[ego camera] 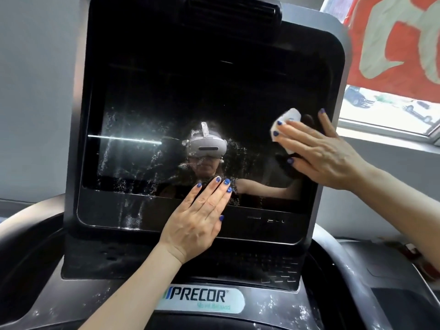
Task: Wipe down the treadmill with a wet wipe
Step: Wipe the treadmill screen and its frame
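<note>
The treadmill's black console screen point(190, 96) fills the view, smeared with wet streaks on its left and lower part. My right hand point(319, 151) lies flat against the screen's right side, fingers spread, pressing a white wet wipe point(284, 126) onto the glass. The wipe shows between and above my fingers. My left hand point(197, 220) rests flat on the lower middle of the screen, fingers straight and together, holding nothing.
Below the screen sits a dark keypad panel point(273, 265) and a Precor label point(202, 297). Grey handrails point(28, 225) curve off at left and right. A window point(390, 106) with a red banner is at the upper right.
</note>
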Demonstrator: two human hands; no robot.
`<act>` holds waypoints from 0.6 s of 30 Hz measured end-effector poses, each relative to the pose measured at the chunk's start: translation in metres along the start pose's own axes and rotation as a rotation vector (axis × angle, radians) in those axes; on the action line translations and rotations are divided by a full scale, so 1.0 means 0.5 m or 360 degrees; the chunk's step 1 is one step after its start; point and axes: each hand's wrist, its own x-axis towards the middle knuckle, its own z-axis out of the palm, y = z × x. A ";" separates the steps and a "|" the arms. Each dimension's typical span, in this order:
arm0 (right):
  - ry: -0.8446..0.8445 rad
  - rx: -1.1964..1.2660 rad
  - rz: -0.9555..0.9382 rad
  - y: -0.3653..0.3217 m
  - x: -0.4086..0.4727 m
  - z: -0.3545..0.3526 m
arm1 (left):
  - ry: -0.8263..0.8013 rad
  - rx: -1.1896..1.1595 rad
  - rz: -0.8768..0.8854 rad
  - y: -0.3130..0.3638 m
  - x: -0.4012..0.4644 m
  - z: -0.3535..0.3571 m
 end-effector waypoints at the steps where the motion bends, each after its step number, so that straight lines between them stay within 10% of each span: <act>1: 0.0000 0.0002 0.0055 0.012 -0.012 -0.005 | -0.0002 0.0001 0.0000 0.000 0.000 0.000; 18: 0.0155 0.0293 0.0548 -0.217 -0.193 0.114 | -0.0028 -0.0037 -0.0008 0.000 0.001 0.001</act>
